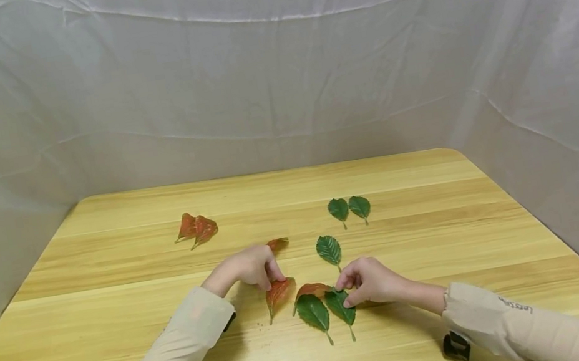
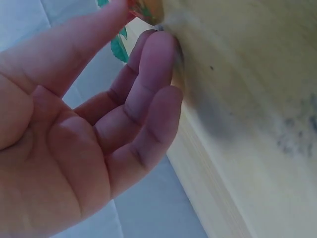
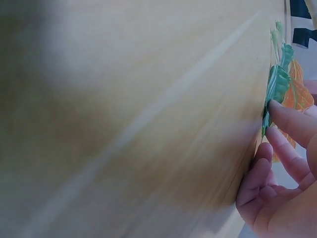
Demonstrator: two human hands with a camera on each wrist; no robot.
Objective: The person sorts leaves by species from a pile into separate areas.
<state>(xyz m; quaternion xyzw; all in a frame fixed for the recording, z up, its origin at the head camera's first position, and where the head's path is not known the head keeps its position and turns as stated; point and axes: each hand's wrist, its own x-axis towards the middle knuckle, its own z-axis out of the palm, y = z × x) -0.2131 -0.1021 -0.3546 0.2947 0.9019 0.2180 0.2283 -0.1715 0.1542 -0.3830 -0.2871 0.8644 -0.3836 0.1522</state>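
Note:
In the head view my left hand (image 1: 253,268) pinches the upper edge of a red leaf (image 1: 279,295), whose stem points toward me. The left wrist view shows only a bit of this red leaf (image 2: 147,9) by the thumb, with the other fingers loosely bent. My right hand (image 1: 370,281) holds a green leaf (image 1: 340,306) between thumb and fingers, low at the tabletop. Beside that leaf lies another green leaf (image 1: 313,311), and both overlap a reddish leaf (image 1: 312,289). The right wrist view has the thumb on the green leaf (image 3: 277,87).
Two red leaves (image 1: 197,228) lie together at the back left of the wooden table (image 1: 121,339). A pair of green leaves (image 1: 349,209) lies at the back right. One more green leaf (image 1: 328,250) and a partly hidden red leaf (image 1: 278,244) lie near my hands. White sheeting (image 1: 274,82) surrounds the table.

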